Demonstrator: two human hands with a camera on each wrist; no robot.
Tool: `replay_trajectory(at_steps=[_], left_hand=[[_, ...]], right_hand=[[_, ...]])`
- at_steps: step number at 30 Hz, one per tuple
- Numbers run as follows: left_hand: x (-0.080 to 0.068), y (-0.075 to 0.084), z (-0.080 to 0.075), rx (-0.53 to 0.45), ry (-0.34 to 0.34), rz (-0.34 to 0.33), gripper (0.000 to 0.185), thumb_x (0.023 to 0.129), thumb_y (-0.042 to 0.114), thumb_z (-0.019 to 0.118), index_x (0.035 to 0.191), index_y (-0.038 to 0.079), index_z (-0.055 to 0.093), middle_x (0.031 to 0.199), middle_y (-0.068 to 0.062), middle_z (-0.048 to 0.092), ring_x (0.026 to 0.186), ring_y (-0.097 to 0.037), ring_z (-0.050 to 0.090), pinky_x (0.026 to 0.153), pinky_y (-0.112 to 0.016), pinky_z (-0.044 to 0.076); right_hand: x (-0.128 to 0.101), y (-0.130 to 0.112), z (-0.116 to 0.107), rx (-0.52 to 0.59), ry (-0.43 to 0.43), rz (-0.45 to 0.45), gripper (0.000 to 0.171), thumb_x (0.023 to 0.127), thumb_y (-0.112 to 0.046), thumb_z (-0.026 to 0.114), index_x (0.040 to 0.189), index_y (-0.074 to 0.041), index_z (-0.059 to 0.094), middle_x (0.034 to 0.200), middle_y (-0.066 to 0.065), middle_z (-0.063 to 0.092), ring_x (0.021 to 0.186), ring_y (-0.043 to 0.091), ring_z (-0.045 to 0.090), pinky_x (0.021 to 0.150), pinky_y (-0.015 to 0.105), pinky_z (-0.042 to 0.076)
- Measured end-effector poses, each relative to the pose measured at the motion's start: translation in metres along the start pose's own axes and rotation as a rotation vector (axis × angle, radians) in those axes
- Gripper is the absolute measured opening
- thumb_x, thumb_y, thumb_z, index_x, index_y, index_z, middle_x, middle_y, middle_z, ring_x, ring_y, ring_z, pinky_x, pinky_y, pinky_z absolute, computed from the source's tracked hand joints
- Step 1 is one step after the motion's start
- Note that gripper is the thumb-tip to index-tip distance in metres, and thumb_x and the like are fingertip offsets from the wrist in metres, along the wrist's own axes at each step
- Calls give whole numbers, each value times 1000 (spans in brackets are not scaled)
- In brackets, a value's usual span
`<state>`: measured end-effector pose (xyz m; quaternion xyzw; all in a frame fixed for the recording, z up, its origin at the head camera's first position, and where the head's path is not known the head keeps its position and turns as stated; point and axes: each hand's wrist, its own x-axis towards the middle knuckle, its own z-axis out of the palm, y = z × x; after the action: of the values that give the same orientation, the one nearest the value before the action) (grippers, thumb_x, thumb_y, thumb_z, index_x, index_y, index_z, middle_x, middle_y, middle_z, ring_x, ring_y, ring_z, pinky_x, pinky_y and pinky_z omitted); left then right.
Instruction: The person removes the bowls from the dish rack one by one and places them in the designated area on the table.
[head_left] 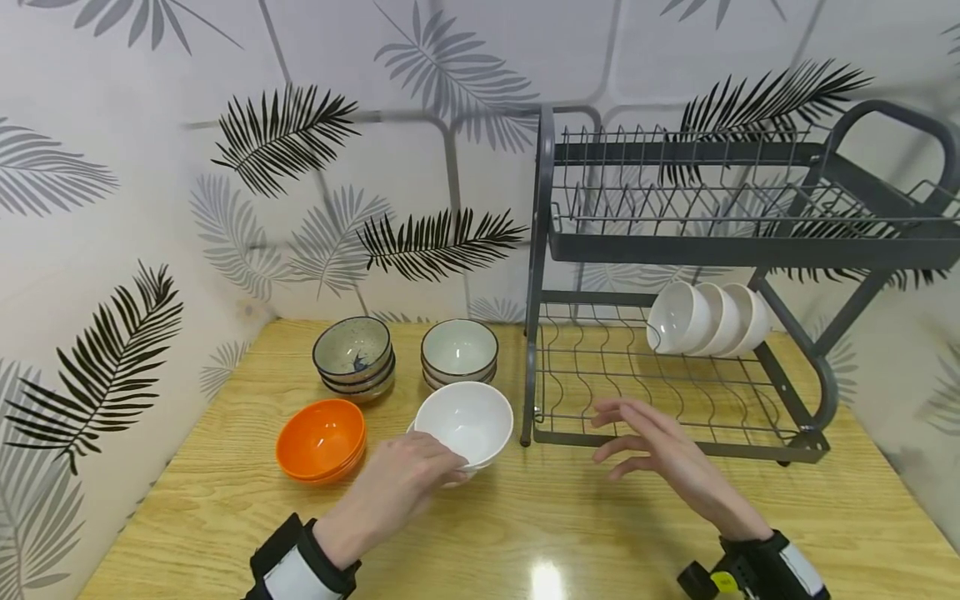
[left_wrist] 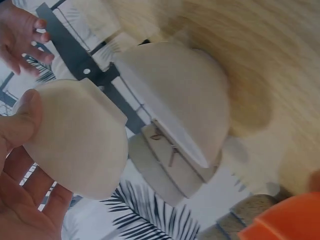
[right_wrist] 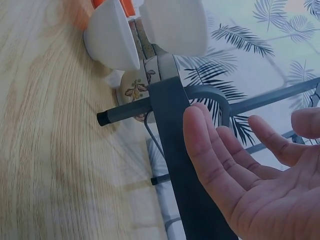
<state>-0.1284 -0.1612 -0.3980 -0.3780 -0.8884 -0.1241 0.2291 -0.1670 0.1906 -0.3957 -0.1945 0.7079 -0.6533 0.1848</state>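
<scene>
Dark wrist straps [head_left: 326, 560] sit closest to me, at the bottom of the head view. Just past the left one, my left hand [head_left: 405, 471] grips a white bowl [head_left: 467, 423] at its near-left side, fingers and thumb curled at the rim. My right hand [head_left: 660, 450] holds nothing; its fingers are loosely spread, in front of the dish rack [head_left: 742, 248] and above the tabletop [head_left: 540, 517].

As I judge it, the coming move turns on the sideways gap between the held bowl and that free hand. The bowl lies to the left of my right hand and also left of the rack's near leg. My left hand is the nearer one, in contact with it; the right is well apart, closer to the rack than to the bowl. Being round, the bowl gives me no long axis to line up; its mouth faces up. By contrast, three white bowls [head_left: 678, 318] stand on their sides on the rack's lower tier, toward its right end.

From the left wrist I see the held bowl just above a second white bowl [left_wrist: 185, 95], with a gap between; whether that lower one is a stack I can't tell. Behind the held bowl are pale bowls [head_left: 459, 348], and left of it are orange bowls [head_left: 321, 442].
</scene>
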Motion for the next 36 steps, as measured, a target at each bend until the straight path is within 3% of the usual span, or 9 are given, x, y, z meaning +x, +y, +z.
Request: replay_trajectory(at_steps=[17, 23, 36], left_hand=[[-20, -14, 15, -12, -80, -113, 9, 83, 16, 80, 89, 22, 77, 83, 12, 76, 77, -8, 69, 69, -28, 58], [-23, -17, 19, 8, -116, -120, 13, 83, 16, 80, 96, 19, 80, 92, 7, 79, 85, -13, 73, 75, -34, 61], [-26, -23, 29, 14, -140, -118, 12, 85, 19, 78, 96, 22, 81, 96, 6, 79, 89, -16, 74, 78, -36, 62]], right_hand=[[-8, 8, -10, 29, 26, -75, 33, 112, -27, 29, 131, -27, 57, 122, -10, 63, 100, 14, 72, 79, 37, 63], [-9, 10, -11, 26, 29, -72, 33, 112, -27, 30, 130, -26, 57, 122, -10, 62, 99, 14, 72, 80, 36, 63], [-11, 14, -12, 30, 38, -71, 33, 112, -27, 30, 130, -24, 57, 122, -8, 63, 94, 14, 72, 77, 35, 63]])
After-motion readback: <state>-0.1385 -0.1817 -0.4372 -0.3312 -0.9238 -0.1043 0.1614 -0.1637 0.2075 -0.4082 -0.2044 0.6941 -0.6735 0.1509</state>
